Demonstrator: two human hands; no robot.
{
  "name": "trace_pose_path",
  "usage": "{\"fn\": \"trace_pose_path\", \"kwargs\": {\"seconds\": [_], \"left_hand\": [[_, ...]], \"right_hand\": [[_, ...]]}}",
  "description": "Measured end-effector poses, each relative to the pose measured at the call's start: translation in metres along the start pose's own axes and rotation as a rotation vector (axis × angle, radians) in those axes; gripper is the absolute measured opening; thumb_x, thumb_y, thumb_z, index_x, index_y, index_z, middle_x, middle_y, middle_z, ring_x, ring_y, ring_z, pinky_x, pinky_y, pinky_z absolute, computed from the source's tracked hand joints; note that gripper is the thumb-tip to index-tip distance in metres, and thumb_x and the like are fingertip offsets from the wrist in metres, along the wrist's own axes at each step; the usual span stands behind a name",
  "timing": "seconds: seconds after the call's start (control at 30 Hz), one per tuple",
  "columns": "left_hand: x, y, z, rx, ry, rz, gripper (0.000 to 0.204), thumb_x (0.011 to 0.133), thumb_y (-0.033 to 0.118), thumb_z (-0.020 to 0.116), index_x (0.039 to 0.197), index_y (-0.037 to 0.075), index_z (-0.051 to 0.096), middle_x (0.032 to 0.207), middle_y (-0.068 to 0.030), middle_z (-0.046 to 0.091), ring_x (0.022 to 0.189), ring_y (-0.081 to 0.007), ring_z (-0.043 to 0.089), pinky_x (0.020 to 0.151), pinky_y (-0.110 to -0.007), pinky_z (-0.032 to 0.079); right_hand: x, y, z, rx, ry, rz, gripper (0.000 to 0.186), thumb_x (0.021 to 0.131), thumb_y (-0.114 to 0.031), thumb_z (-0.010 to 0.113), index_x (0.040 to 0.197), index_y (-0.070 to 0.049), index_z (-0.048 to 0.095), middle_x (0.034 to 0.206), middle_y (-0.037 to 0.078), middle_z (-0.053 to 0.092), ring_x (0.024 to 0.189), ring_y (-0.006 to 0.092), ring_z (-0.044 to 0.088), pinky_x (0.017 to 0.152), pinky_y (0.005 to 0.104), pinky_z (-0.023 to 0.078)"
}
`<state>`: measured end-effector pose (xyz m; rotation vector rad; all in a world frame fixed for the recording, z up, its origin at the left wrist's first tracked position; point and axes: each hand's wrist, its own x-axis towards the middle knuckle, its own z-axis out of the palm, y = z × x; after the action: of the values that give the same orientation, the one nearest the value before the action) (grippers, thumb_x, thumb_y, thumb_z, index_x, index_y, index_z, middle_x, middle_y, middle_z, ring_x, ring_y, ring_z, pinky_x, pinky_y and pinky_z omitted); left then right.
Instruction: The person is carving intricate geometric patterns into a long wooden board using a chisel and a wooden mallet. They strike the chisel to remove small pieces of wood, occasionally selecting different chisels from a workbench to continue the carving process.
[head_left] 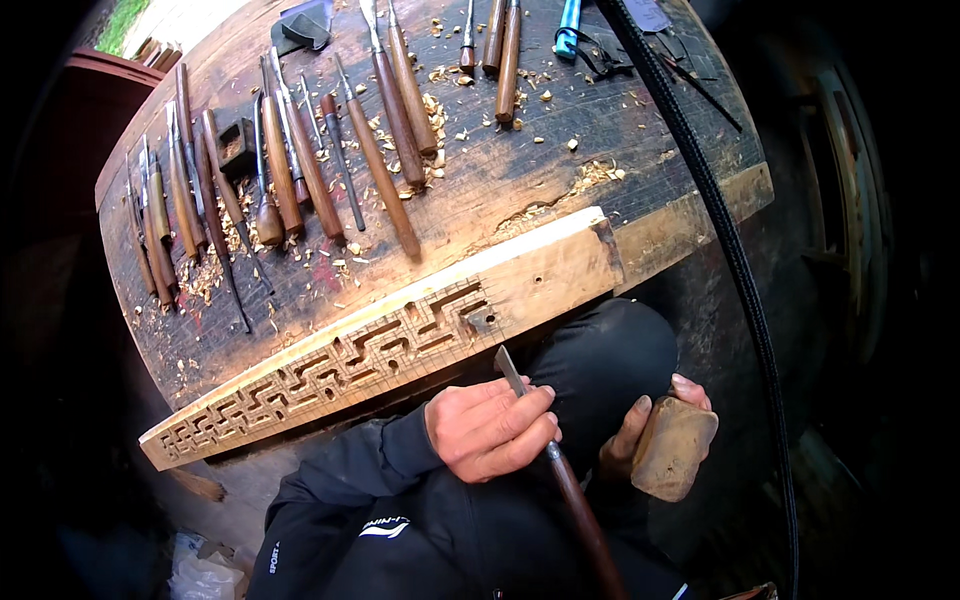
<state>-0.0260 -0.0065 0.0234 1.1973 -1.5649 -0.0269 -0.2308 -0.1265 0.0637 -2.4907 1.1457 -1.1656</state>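
Currently my left hand [490, 425] is curling around the metal shank of a chisel [575, 505], its fingers pinching just above the brown wooden handle, and the blade is pointing up toward the near edge of the carved board [385, 345], sitting a little apart from it. My right hand [624, 442] is gripping a worn wooden block [674, 452], thumb and fingers clasping it from either side, below the right part of the carved board.

The carved board itself is lying slantwise along the near side of the table [520, 180], its patterned face turning toward me. Recessed, angular grooves are running along it from the left end, over a pencilled grid, while its right end is staying plain except for small holes. My dark-trousered knee [615, 345] is sitting just beneath that plain end.

Beyond the carved board, many wooden-handled tools [385, 185] are lying roughly side by side on the table, with pale wood chips [598, 178] scattering among them. A small dark square box [237, 148] is resting between the handles, and a blue-handled tool [569, 28] is lying farthest beyond the board's right half. A black braided cord [715, 200] is hanging past its right end.
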Motion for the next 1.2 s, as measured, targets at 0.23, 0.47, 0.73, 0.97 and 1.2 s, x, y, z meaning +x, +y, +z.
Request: {"fn": "trace_pose_path", "kwargs": {"seconds": [0.23, 0.47, 0.73, 0.97, 1.2], "left_hand": [[-0.001, 0.0, -0.009, 0.028, -0.027, -0.012, 0.035, 0.093, 0.006, 0.086, 0.122, -0.007, 0.071, 0.112, -0.0266, 0.079, 0.092, -0.0337, 0.083, 0.089, -0.045, 0.071], [-0.005, -0.006, -0.018, 0.21, 0.049, -0.101, 0.042, 0.089, 0.013, 0.094, 0.122, 0.001, 0.072, 0.121, -0.0244, 0.079, 0.093, -0.0332, 0.083, 0.092, -0.049, 0.07], [-0.018, -0.002, -0.001, -0.034, 0.007, 0.006, 0.034, 0.095, 0.01, 0.089, 0.12, -0.002, 0.071, 0.122, -0.0277, 0.079, 0.084, -0.0284, 0.08, 0.085, -0.044, 0.07], [-0.011, 0.007, -0.005, 0.082, -0.002, 0.035, 0.038, 0.096, 0.014, 0.089, 0.124, -0.002, 0.069, 0.123, -0.0265, 0.08, 0.075, -0.0231, 0.074, 0.071, -0.034, 0.064], [-0.002, 0.002, -0.01, 0.005, 0.04, -0.227, 0.036, 0.095, 0.007, 0.079, 0.13, 0.001, 0.073, 0.117, -0.0222, 0.079, 0.083, -0.0356, 0.076, 0.072, -0.04, 0.062]], "right_hand": [[0.003, 0.0, -0.001, 0.007, -0.016, -0.002, 0.042, 0.094, -0.003, 0.075, 0.132, 0.008, 0.062, 0.113, 0.02, 0.069, 0.097, 0.0326, 0.07, 0.09, 0.0425, 0.057], [-0.013, 0.012, -0.002, -0.065, 0.01, -0.02, 0.057, 0.097, -0.004, 0.079, 0.144, 0.014, 0.053, 0.122, 0.027, 0.074, 0.104, 0.0357, 0.075, 0.099, 0.0473, 0.061], [-0.011, 0.008, 0.001, -0.052, 0.056, -0.012, 0.06, 0.095, -0.004, 0.082, 0.145, 0.014, 0.055, 0.124, 0.028, 0.075, 0.103, 0.0364, 0.078, 0.098, 0.0472, 0.064], [-0.02, 0.019, 0.016, -0.016, 0.218, -0.131, 0.058, 0.094, -0.004, 0.083, 0.143, 0.014, 0.058, 0.122, 0.028, 0.076, 0.102, 0.0369, 0.079, 0.095, 0.0471, 0.066], [-0.045, 0.034, 0.016, -0.31, 0.195, 0.126, 0.062, 0.093, -0.015, 0.086, 0.143, 0.011, 0.061, 0.125, 0.027, 0.077, 0.106, 0.0392, 0.08, 0.096, 0.0475, 0.066]]}}
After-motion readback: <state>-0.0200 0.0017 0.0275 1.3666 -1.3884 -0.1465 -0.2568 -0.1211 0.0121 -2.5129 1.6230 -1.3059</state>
